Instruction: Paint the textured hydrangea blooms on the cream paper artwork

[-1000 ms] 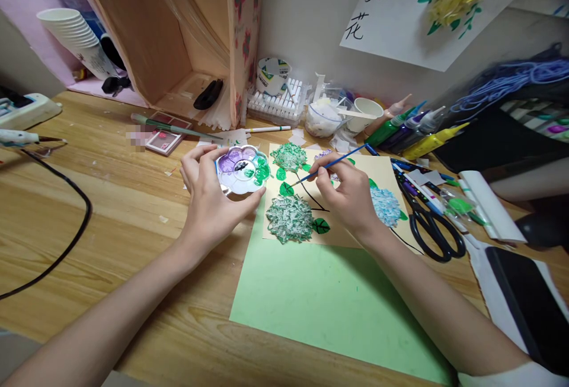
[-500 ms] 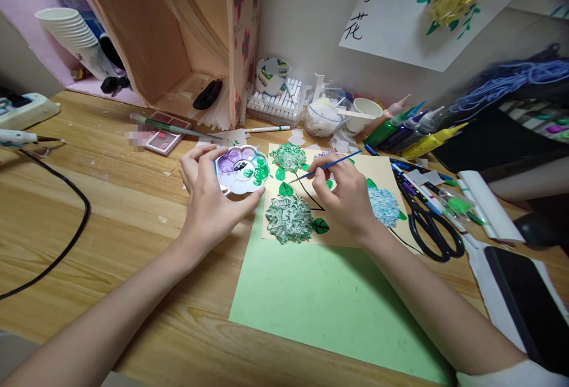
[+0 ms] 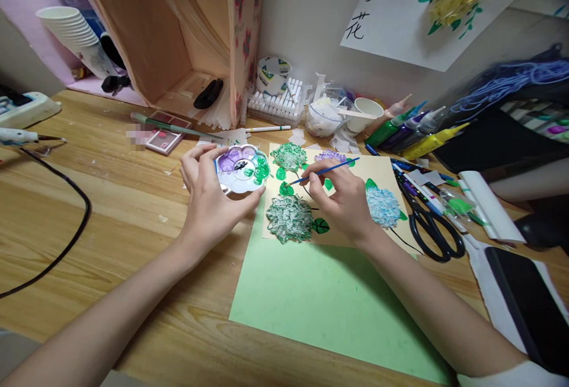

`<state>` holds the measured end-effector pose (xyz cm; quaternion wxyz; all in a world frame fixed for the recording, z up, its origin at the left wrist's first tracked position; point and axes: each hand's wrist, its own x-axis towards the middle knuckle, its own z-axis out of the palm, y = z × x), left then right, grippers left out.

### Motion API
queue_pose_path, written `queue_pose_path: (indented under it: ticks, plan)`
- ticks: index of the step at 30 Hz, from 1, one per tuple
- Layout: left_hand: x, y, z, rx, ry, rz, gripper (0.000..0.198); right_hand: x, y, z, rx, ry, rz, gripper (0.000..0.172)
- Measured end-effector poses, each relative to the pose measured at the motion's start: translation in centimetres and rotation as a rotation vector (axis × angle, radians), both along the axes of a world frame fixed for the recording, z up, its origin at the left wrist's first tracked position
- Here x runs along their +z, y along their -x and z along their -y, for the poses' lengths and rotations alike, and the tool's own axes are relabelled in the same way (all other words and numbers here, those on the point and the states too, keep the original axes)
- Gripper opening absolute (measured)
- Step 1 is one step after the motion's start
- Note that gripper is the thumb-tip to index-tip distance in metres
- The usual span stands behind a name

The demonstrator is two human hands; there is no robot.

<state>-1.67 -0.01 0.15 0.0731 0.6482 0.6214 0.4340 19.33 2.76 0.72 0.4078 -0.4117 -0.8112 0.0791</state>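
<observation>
My left hand (image 3: 202,188) grips a flower-shaped paint palette (image 3: 237,185) by its near and left rim; purple, green and black paint lie in it. Between the fingers of my right hand (image 3: 340,197) is a thin blue paintbrush (image 3: 326,169). Its tip touches, or hovers just over, a small green painted leaf (image 3: 285,188) with dark veins. That leaf is on a cream sheet (image 3: 351,243) bearing textured flower heads: a dark green one (image 3: 290,219), a brighter green one (image 3: 288,156), a purple one (image 3: 329,156) and a blue one (image 3: 384,208). My right hand hides part of the dark stems.
Under the cream sheet lies light green paper (image 3: 329,304). Black scissors (image 3: 438,236), pens and a phone (image 3: 524,304) are at the right. Paint bottles (image 3: 438,141), a paper cup (image 3: 367,115) and a clear bowl (image 3: 324,117) stand behind. A glue gun (image 3: 22,136) lies far left.
My right hand has shifted slightly left, and the brush tip has moved a little lower on the same leaf, which shows more dark vein lines. The palette stays in place.
</observation>
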Motion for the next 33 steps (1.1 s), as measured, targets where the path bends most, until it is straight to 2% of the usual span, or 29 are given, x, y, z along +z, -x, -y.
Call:
queue_pose_path:
  ticks: [24, 29, 33]
  plan:
    - [-0.06, 0.02, -0.02, -0.004, -0.002, 0.0, 0.073, 0.03, -0.25, -0.31, -0.027, -0.02, 0.036, 0.016]
    - [-0.03, 0.04, -0.02, -0.001, 0.0, -0.004, 0.073, 0.19, -0.35, -0.28, -0.021, -0.004, 0.003, 0.016]
    - [0.06, 0.03, -0.01, -0.003, -0.003, -0.001, 0.073, 0.38, -0.59, -0.31, -0.032, 0.077, -0.11, 0.018]
